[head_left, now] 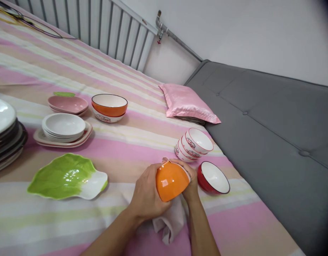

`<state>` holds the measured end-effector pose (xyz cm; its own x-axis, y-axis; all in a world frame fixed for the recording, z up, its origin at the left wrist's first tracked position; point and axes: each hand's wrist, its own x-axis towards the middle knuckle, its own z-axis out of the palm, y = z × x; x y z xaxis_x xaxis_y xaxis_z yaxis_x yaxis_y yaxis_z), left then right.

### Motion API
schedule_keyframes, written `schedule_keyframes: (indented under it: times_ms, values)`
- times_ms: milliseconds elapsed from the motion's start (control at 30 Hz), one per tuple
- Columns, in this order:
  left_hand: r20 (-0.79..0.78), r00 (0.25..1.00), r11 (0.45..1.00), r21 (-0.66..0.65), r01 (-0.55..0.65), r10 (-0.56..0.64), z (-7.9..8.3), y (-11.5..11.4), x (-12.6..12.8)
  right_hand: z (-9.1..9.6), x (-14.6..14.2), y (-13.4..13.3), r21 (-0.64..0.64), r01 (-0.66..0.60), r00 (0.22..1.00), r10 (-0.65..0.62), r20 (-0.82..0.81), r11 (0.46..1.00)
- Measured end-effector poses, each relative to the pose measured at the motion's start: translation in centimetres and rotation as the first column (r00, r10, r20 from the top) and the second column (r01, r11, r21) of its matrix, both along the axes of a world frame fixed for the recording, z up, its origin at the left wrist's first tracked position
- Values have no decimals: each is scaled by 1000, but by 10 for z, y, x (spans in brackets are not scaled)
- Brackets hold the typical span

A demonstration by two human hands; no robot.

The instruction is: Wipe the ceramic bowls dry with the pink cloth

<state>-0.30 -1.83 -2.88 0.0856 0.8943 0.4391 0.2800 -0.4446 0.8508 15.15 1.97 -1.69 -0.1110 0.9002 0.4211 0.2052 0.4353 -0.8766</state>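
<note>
My left hand (146, 193) cups the side of an orange bowl (170, 180) turned with its underside toward me. My right hand (189, 181) is curled around the bowl's far rim and presses a pale cloth (170, 220) against it; the cloth hangs down between my wrists. A red bowl with a white inside (214, 177) lies tilted just right of my right hand. Behind it a stack of white bowls with red patterns (194, 144) leans on its side.
On the striped bedspread (121, 142) lie a green leaf-shaped dish (66, 176), stacked white plates on a tray (64, 128), pink dishes (68, 104), an orange bowl on a white one (109, 106), a plate stack at far left (4, 131), a pink pillow (186, 103). Grey padded headboard (273, 142) at right.
</note>
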Motion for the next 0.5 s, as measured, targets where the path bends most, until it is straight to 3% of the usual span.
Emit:
schedule_keyframes:
  times_ms: [267, 500]
  values:
    - [1, 1000, 1000, -4, 20, -20, -2, -1, -1, -13, 1, 8, -123, -37, 995, 25, -97, 992]
    - [19, 999, 999, 26, 47, -47, -3, -1, -1, -5, -1, 0, 51, 72, 997, -74, 23, 996]
